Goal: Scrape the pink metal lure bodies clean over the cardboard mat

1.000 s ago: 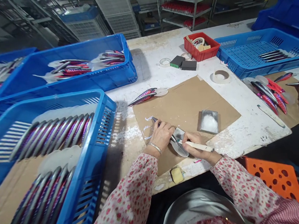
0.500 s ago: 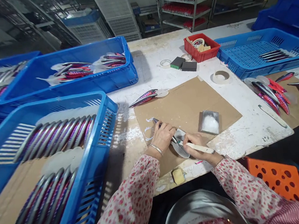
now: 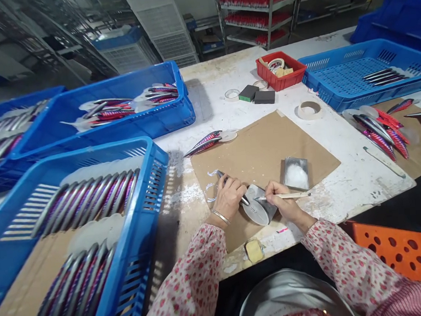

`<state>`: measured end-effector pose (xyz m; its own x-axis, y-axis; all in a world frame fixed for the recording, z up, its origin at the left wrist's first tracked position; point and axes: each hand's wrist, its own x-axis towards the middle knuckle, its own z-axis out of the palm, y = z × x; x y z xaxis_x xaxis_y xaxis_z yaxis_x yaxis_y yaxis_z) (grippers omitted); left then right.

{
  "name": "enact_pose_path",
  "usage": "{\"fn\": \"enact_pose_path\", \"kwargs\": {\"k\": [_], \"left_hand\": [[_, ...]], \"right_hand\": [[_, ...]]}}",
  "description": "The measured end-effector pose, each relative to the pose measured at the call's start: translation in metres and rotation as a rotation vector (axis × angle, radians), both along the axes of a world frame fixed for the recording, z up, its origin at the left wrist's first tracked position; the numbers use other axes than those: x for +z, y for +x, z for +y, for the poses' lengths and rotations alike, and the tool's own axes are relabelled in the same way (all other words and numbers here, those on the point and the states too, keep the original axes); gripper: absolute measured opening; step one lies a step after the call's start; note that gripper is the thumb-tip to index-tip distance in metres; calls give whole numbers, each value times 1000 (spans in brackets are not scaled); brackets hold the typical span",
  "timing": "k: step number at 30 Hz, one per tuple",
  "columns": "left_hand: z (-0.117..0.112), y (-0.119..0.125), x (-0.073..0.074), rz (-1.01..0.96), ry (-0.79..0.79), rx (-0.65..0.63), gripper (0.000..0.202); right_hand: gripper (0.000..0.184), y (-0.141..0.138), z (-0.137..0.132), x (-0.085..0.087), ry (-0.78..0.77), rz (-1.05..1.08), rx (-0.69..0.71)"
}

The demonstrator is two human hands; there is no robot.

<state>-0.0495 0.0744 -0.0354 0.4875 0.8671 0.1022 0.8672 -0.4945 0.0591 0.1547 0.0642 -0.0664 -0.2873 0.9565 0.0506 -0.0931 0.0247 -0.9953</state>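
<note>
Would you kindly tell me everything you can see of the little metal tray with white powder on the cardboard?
The small tray is shallow, rectangular and looks like shiny grey metal with low upright walls. A heap of white powder fills its middle. It sits flat on the brown cardboard sheet, slightly askew to the sheet's edges, just beyond the right hand. The pale stick held in that hand passes just below the tray's near edge; whether it touches the tray cannot be told. Nothing covers it.
</note>
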Motion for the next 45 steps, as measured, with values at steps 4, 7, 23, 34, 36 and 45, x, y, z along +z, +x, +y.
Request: {"fn": "enact_pose_path", "kwargs": {"k": [4, 7, 23, 34, 36, 45], "left_hand": [[-10, -11, 17, 4, -66, 40, 27], [-27, -24, 30, -174, -223, 218, 24], [-79, 8, 33, -1153, -1027, 556, 42], [-77, 7, 24, -1118, -1001, 430, 49], [-75, 6, 24, -1033, -882, 388, 46], [-65, 5, 45, -603, -654, 213, 35]], "right_hand": [[21, -2, 0, 6, -124, 205, -134], [26, -2, 1, 20, -190, 409, -254], [44, 2, -14, 29, -321, 452, -267], [44, 5, -17, 20, -250, 335, -207], [40, 7, -18, 17, -233, 326, -172], [28, 21, -14, 33, -45, 140, -164]]}}
